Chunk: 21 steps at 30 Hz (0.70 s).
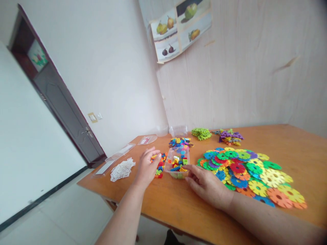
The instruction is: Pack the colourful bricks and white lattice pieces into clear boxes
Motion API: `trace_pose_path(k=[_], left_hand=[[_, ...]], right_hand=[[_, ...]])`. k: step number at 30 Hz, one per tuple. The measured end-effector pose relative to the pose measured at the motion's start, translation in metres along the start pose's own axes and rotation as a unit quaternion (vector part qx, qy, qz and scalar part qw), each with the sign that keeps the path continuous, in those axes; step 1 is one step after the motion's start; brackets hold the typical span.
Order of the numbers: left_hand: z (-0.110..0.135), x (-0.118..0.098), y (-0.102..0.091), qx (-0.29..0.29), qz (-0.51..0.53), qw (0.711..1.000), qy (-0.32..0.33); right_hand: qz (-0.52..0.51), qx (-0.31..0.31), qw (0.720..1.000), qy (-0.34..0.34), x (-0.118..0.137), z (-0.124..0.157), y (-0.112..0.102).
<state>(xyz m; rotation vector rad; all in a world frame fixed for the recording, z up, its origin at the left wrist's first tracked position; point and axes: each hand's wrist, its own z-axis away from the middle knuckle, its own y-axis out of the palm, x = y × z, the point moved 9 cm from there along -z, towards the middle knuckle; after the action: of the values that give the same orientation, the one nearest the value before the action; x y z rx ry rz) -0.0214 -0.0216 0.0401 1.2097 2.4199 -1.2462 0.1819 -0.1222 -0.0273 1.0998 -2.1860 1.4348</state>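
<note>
As seen from the head camera, my left hand (148,165) rests palm-down on a scatter of small coloured bricks (159,165), fingers curled over them. I cannot tell whether its grip has closed on a brick or merely covers the heap. My right hand (206,185) lies flat on the table (178,207), its grip slack and holding nothing. The fingertips touch the near right corner of a clear plastic tub (177,166), which reads as bracing the tub against sliding. The tub stands upright between the two hands, partly filled with bricks. The loose bricks lie just beside its left wall, an arrangement that keeps both within short reach of the left hand.

Right of the tub, a broad spread of flat coloured discs (251,173) lies under and beyond the right forearm, crowding that side. Behind the tub sits a further small brick heap (181,142), then an empty clear container (178,130). A green cluster (201,133) and a purple cluster (230,136) lie toward the wall. Left of the hands lie white lattice pieces (122,169) and a clear lid (147,139), well apart from the tub. A fruit poster (180,27) hangs on the wall above.
</note>
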Motion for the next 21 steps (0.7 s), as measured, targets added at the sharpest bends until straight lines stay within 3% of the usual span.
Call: trace_pose_path(k=[4, 11, 21], left_hand=[[0.007, 0.007, 0.008, 0.037, -0.104, 0.994, 0.019], [0.025, 0.007, 0.02, 0.065, -0.276, 0.957, 0.058], [0.021, 0.008, 0.031, 0.074, -0.252, 0.963, 0.055]], right_hand=[[0.005, -0.005, 1.0, -0.004, -0.001, 0.0, 0.0], [0.003, -0.003, 1.0, -0.004, 0.0, 0.001, 0.0], [0.004, -0.007, 1.0, -0.007, -0.001, 0.0, 0.0]])
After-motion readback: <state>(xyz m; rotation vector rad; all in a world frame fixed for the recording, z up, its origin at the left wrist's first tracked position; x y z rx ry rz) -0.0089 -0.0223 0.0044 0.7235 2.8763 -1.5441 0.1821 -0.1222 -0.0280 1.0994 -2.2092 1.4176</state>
